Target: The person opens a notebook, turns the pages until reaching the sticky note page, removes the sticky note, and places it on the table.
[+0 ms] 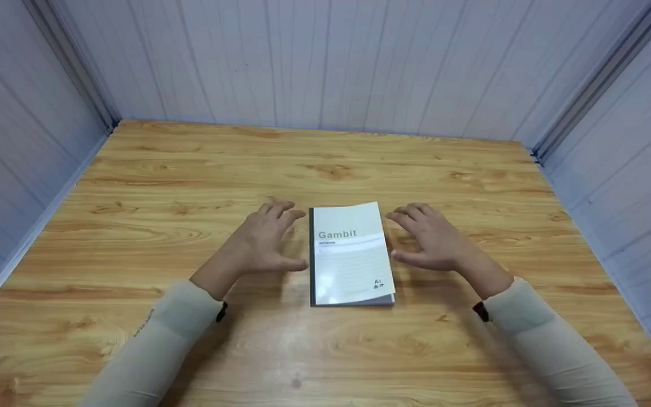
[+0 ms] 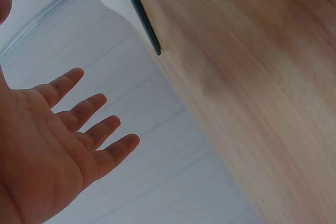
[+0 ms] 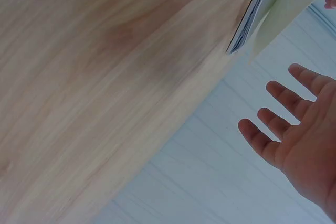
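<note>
A white notebook [image 1: 351, 265] with "Gambit" on its cover and a dark spine [image 1: 312, 260] lies closed on the wooden table. Its lower right cover corner lifts a little off the pages. To the spine side is my left hand [image 1: 266, 240], fingers spread, thumb tip close to the spine. My right hand [image 1: 430, 237] is held beside the other long edge, its thumb close to the cover. Both palms face the notebook, and neither hand grips anything. In the left wrist view the left hand [image 2: 52, 145] has its fingers apart; the right wrist view shows the right hand [image 3: 304, 135] likewise.
The wood-grain table [image 1: 201, 169] reaches back to a pale panelled wall [image 1: 303, 62]. Similar walls stand along the left [image 1: 14, 141] and right [image 1: 630, 169] sides. Light sleeves cover both forearms, with a dark band at each wrist.
</note>
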Demonstrator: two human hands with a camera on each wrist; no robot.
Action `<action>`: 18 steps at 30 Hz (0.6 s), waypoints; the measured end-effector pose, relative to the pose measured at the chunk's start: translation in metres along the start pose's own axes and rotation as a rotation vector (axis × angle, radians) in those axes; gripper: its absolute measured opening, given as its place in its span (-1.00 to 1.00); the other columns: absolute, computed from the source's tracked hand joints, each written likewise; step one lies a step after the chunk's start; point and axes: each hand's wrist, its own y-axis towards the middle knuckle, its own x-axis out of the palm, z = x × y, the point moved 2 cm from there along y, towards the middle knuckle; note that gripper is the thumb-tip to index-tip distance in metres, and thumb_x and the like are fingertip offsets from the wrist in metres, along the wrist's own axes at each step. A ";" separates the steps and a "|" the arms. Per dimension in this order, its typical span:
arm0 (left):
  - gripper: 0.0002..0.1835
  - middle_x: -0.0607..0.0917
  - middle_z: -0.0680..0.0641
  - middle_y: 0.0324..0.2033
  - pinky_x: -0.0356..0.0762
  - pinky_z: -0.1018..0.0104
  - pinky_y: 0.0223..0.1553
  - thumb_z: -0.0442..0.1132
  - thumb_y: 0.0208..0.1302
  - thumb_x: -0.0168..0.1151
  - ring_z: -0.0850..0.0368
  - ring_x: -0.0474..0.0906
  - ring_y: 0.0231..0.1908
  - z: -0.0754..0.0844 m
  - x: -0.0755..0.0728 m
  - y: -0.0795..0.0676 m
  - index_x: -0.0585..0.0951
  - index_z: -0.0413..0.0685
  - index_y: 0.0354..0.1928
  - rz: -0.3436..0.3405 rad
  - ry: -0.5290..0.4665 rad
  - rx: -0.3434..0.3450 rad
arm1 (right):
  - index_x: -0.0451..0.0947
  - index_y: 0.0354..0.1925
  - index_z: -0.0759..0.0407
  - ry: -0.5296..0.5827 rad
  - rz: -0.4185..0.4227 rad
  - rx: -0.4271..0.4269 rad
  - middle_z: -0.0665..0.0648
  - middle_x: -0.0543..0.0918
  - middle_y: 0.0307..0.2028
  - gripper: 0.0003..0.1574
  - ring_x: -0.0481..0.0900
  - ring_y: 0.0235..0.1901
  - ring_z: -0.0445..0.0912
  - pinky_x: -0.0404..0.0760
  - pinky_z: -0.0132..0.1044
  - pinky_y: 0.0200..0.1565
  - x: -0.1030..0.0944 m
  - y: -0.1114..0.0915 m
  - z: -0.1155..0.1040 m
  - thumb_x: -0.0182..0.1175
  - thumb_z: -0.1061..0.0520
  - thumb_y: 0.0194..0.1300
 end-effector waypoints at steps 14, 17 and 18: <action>0.19 0.12 -0.23 0.46 0.04 -0.26 0.35 0.53 -0.17 0.21 -0.26 -0.05 0.46 0.004 0.024 0.012 0.18 -0.04 0.45 -0.217 0.128 -0.053 | 0.24 0.40 0.10 0.002 -0.044 -0.006 0.22 0.37 0.29 -0.01 0.27 0.28 0.19 0.33 0.26 0.15 0.011 0.007 0.001 0.08 -0.42 0.20; 0.21 0.11 -0.22 0.46 0.01 -0.28 0.36 0.54 -0.17 0.20 -0.25 -0.08 0.47 0.004 0.026 0.014 0.18 -0.04 0.45 -0.240 0.153 -0.061 | 0.25 0.40 0.11 0.005 -0.045 -0.005 0.22 0.38 0.28 -0.01 0.28 0.27 0.18 0.33 0.25 0.15 0.012 0.007 0.001 0.08 -0.42 0.20; 0.21 0.11 -0.23 0.46 0.00 -0.28 0.36 0.55 -0.18 0.20 -0.25 -0.09 0.47 0.004 0.026 0.015 0.17 -0.04 0.46 -0.249 0.158 -0.062 | 0.25 0.40 0.11 0.006 -0.047 -0.004 0.22 0.39 0.28 -0.01 0.28 0.27 0.18 0.33 0.25 0.16 0.013 0.008 0.002 0.08 -0.42 0.20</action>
